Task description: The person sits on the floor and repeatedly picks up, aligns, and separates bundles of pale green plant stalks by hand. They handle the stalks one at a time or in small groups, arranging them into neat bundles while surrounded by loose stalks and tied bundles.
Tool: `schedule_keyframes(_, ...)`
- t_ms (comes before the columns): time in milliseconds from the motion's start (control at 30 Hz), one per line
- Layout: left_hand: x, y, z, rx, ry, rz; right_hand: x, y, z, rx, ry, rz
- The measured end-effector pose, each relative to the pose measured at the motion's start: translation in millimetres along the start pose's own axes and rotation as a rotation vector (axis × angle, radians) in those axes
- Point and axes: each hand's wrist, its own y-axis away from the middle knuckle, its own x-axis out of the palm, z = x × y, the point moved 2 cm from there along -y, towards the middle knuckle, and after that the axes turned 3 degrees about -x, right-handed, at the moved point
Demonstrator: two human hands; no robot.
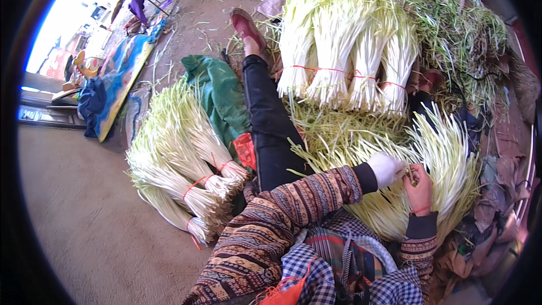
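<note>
My left hand [384, 170], in a white glove, meets my bare right hand [419, 188] at the fingertips. Between them they pinch a small greenish-brown plant piece [409, 172], too small to make out well. A red string circles my right wrist. Under and around both hands lie loose, pale blanched chive-like stalks [444, 152], fanned across my lap. Beyond my legs stand several thick bundles of the same stalks [334, 51], bound with red ties near their white ends. More tied bundles [186, 161] lie on the floor to my left.
My outstretched leg [271, 123] in dark trousers divides the bundles. A green woven sack [218, 93] and a red plastic bag [244, 151] lie beside it. Trimmed leaf waste [457, 29] is heaped at far right. Orange-red twine [288, 290] rests on my checked apron [311, 264].
</note>
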Motion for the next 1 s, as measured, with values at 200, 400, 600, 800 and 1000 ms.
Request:
schedule_keyframes(200, 19.7, -9.6, 6.5, 0.086, -0.171, -0.093, 1.3, -0.9, 0.6, -0.016, 0.035, 0.015)
schedule_keyframes(400, -36.6, -7.6, 114.8, -0.406, -0.444, -0.167, -3.7, -0.5, -5.5, -0.045, 0.17, -0.053)
schedule_keyframes(600, -95.7, 66.4, 180.8, -0.55, -0.616, -0.003, 0.4, -2.1, -6.3, 0.011, 0.04, -0.067)
schedule_keyframes(800, -88.0, 29.7, 76.1, -0.146, -0.395, -0.214, 0.1, -0.9, -0.2, 0.012, 0.092, -0.011)
schedule_keyframes(1000, -45.5, 9.8, 60.2, -0.013, -0.28, -0.034, -7.4, 6.6, 6.3, -0.063, 0.041, -0.018)
